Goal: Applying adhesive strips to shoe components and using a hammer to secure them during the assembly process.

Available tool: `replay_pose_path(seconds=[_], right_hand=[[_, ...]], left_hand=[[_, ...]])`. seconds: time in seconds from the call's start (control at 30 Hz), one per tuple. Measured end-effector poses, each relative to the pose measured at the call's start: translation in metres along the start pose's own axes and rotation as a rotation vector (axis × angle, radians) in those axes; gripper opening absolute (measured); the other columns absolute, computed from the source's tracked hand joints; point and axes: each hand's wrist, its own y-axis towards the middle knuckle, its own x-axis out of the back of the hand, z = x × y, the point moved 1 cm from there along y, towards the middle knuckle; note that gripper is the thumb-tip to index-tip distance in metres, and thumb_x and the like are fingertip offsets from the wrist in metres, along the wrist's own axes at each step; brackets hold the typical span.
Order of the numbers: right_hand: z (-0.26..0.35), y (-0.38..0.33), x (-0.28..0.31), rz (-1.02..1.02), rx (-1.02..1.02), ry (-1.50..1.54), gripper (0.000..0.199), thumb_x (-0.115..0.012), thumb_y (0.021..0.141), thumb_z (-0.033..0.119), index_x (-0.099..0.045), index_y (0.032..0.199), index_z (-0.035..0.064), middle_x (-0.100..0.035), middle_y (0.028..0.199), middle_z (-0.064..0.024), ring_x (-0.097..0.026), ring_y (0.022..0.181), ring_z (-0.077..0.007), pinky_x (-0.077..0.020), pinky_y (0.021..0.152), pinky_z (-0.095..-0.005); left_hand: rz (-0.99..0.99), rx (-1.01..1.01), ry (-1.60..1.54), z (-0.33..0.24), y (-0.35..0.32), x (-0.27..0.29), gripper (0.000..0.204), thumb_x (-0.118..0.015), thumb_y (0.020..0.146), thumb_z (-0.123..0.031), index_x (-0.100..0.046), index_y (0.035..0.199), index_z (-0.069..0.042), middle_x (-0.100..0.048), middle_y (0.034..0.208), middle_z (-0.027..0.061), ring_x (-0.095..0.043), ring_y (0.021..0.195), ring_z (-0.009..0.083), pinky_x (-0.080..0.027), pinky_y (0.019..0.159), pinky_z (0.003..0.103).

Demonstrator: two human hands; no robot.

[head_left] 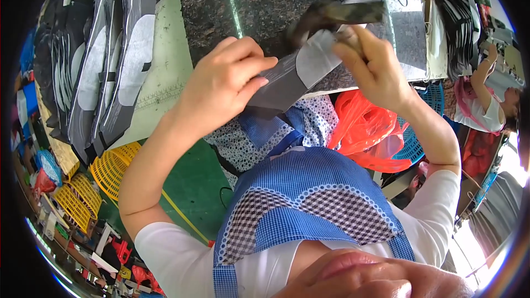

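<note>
A flat dark grey fabric-like piece point(279, 85) with a rounded light grey patch point(317, 60) lies slantwise across the front edge of a dark speckled worktop. My right hand point(372, 60) pinches between thumb and fingers at the patch's far right end. My left hand point(226, 80) is at the other end, its index finger and thumb apart, the thumb tip close over the piece's dark edge. Just beyond my right fingers, a dark mottled strip-like thing point(353, 12) is smeared by motion. I cannot make out its kind.
Stacked grey pieces with light patches point(135, 55) lie at left on a pale board point(171, 38). More dark pieces point(450, 22) are stacked at right. A red plastic bag point(361, 124) and blue basket point(433, 99) stand below the worktop point(265, 0). Another person point(486, 99) sits at far right.
</note>
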Motion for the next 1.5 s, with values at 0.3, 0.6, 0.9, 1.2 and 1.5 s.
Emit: replay_pose_path(seconds=[0.3, 0.6, 0.9, 1.2, 1.5], right_hand=[[-0.011, -0.013, -0.029, 0.055, 0.302, -0.067, 0.015, -0.060, 0.088, 0.007, -0.057, 0.099, -0.0013, -0.051, 0.055, -0.0155, -0.056, 0.046, -0.0325, -0.0437, 0.045, -0.0395], [-0.004, -0.015, -0.031, 0.115, 0.226, -0.077, 0.015, -0.064, 0.086, 0.009, -0.055, 0.094, -0.0002, -0.052, 0.055, -0.0174, -0.054, 0.049, -0.0369, -0.0434, 0.046, -0.0412], [-0.005, -0.004, -0.033, 0.097, 0.242, -0.061, 0.018, -0.065, 0.083, 0.006, -0.052, 0.095, 0.0004, -0.053, 0.056, -0.0161, -0.058, 0.052, -0.0358, -0.0437, 0.046, -0.0408], [-0.002, -0.008, -0.037, -0.002, 0.389, -0.116, 0.019, -0.066, 0.082, 0.009, -0.052, 0.092, 0.0030, -0.052, 0.056, -0.0117, -0.059, 0.049, -0.0309, -0.0450, 0.043, -0.0394], [-0.050, -0.008, 0.010, -0.631, -0.085, 0.698, 0.029, -0.047, 0.102, 0.028, -0.043, 0.079, 0.0107, -0.038, 0.059, 0.0032, -0.035, 0.045, -0.0056, -0.0286, 0.041, -0.0216]], left_hand=[[-0.121, -0.042, 0.091, 0.004, -0.013, -0.003, 0.024, -0.077, 0.070, -0.006, -0.069, 0.092, -0.002, -0.059, 0.082, 0.0060, -0.058, 0.074, 0.0225, -0.049, 0.062, 0.033], [-0.127, 0.039, -0.004, 0.009, -0.017, 0.001, 0.020, -0.080, 0.068, -0.010, -0.068, 0.082, -0.002, -0.061, 0.078, 0.0062, -0.058, 0.072, 0.0226, -0.047, 0.061, 0.033], [-0.233, 0.025, 0.057, 0.006, -0.025, -0.006, 0.018, -0.081, 0.066, -0.006, -0.069, 0.079, -0.002, -0.060, 0.075, 0.0054, -0.057, 0.068, 0.0216, -0.045, 0.057, 0.033], [-0.231, -0.032, 0.282, -0.009, -0.032, -0.015, 0.017, -0.075, 0.063, 0.000, -0.065, 0.077, -0.003, -0.058, 0.077, 0.0049, -0.057, 0.067, 0.0219, -0.046, 0.056, 0.033], [-0.247, 0.084, 0.294, -0.030, 0.015, -0.014, 0.052, -0.081, 0.067, -0.029, -0.064, 0.111, -0.009, -0.058, 0.105, 0.0086, -0.059, 0.090, 0.0261, -0.047, 0.075, 0.038]])
